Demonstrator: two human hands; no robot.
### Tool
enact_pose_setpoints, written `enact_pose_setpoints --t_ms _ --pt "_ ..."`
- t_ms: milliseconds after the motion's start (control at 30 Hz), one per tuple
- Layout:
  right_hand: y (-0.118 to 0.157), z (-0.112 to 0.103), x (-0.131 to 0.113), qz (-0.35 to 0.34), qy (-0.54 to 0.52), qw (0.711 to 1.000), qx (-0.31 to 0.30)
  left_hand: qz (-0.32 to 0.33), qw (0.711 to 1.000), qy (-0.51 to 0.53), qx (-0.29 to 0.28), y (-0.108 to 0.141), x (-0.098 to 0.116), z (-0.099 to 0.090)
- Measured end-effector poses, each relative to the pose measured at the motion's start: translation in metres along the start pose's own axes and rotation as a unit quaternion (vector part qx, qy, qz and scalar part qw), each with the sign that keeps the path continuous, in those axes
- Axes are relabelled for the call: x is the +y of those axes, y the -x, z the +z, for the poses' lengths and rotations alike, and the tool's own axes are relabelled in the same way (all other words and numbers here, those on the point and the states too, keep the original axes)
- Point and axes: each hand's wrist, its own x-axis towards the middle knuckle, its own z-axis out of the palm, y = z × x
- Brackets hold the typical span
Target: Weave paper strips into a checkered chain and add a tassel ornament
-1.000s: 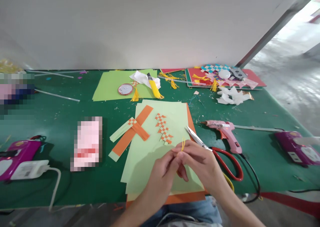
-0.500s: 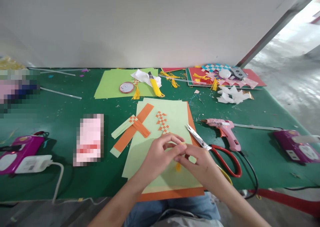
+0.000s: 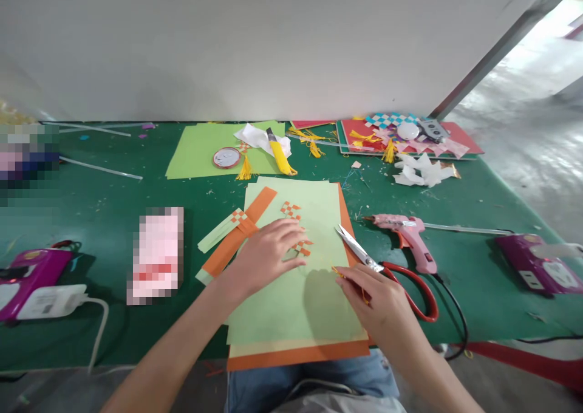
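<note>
My left hand (image 3: 266,249) is over the light green paper sheets (image 3: 291,316), fingers apart, reaching across a woven orange-and-green checkered strip (image 3: 289,208) and partly covering it. Near the right edge of the sheets, my right hand (image 3: 376,291) pinches a small yellow tassel (image 3: 337,272), mostly hidden by the fingers. Left of the checkered strip lie crossed orange paper strips (image 3: 223,252) and a green strip (image 3: 216,234). Scissors with red handles (image 3: 364,252) rest open just beyond my right hand.
A pink glue gun (image 3: 412,237) lies at the right, near a purple power strip (image 3: 531,264). Another purple strip (image 3: 34,273) is at the left, with a blurred pink item (image 3: 157,249). Behind are a yellow cutter (image 3: 280,152), green paper (image 3: 195,152) and crumpled white paper (image 3: 421,171).
My hands have parted. The left one has moved left and forward to the checkered strip, its fingers now spread; the right one has shifted slightly right with the yellow tassel.
</note>
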Motion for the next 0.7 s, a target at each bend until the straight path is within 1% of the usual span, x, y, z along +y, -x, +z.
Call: enact_pose_setpoints --t_ms 33,100,200,367,500,600,700 --pt "0.001 0.001 0.001 -0.006 0.017 1.000 0.001 0.038 0.998 -0.049 -0.022 0.001 -0.006 0.000" --pt "0.002 0.004 0.002 -0.014 0.040 0.999 -0.001 0.086 0.989 -0.114 -0.046 0.001 -0.013 0.002" --pt "0.001 0.008 0.003 -0.013 0.052 0.999 -0.010 0.114 0.981 -0.147 -0.045 0.000 -0.016 0.004" --pt "-0.006 0.010 0.003 -0.014 0.054 0.998 0.001 0.107 0.985 -0.139 -0.007 -0.006 -0.015 0.005" --pt "-0.008 0.009 0.003 -0.024 0.052 0.998 0.023 0.139 0.979 -0.150 0.014 -0.009 -0.015 0.005" --pt "-0.007 0.011 0.004 -0.037 0.060 0.997 0.039 0.153 0.970 -0.181 0.045 -0.011 -0.015 0.006" --pt "-0.005 0.018 0.005 -0.054 0.080 0.995 0.040 0.137 0.967 -0.198 0.082 -0.017 -0.014 0.008"
